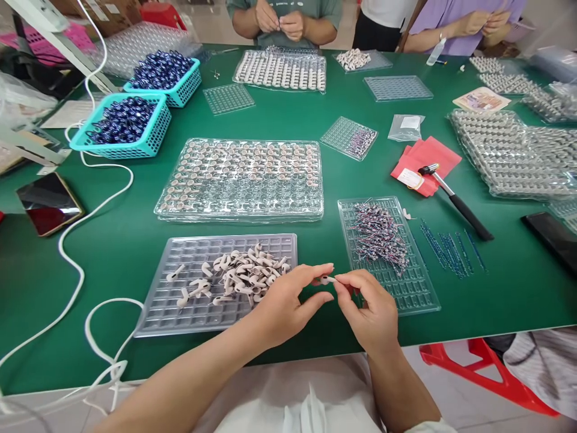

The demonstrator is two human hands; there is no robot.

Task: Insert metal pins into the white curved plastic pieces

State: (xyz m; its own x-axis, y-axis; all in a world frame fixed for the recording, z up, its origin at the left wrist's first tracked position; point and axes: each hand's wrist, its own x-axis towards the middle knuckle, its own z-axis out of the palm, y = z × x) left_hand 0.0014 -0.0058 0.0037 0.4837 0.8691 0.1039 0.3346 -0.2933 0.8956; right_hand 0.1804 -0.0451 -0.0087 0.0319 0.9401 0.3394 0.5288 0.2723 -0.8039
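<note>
My right hand pinches the stem of a white earbud shell between thumb and fingertips. Beside the shell, my left hand has thumb and forefinger spread apart; some of its other fingers are hidden. Under and left of my left hand is a grey compartment tray with a heap of white earbud shells. Just past my right hand, a clear tray carries a pile of small wired parts with red and blue leads.
Beyond lies a clear blister tray partly filled with earbud parts. Blue baskets of shiny dark-blue pieces stand left, near a phone and white cable. A hammer, red packets and blue strips lie right. Co-workers' hands are opposite.
</note>
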